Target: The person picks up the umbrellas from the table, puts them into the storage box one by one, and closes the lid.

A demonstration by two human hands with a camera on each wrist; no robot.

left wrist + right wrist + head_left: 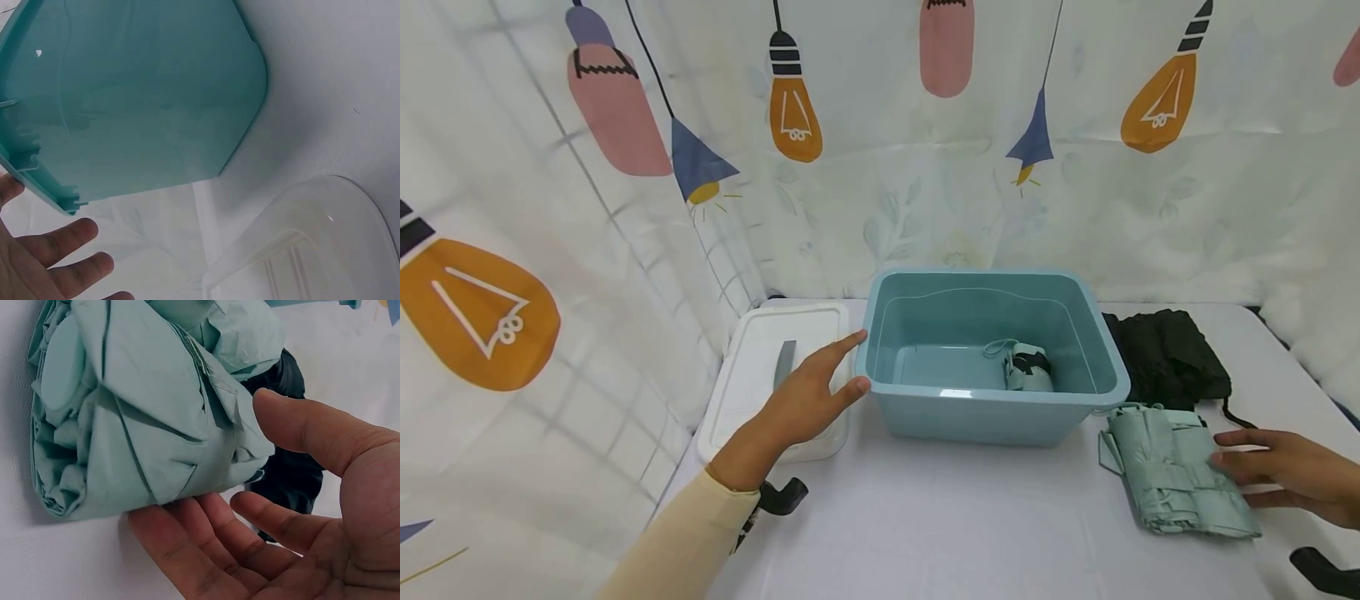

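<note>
Fabric bundle (1180, 471) near the right edge of the worktop (970, 533) might slip if lifted, since the right hand (1291, 468) merely touches it, fingers loose, while the left hand (801, 407), splayed, holds nothing beside the plastic bin (970, 421).

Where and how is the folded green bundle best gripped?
Likely its right edge, from the right, thumb above, fingers low: the green bundle lies flat but thick, the right hand is at that edge, and black fabric crowds its far end.
</note>
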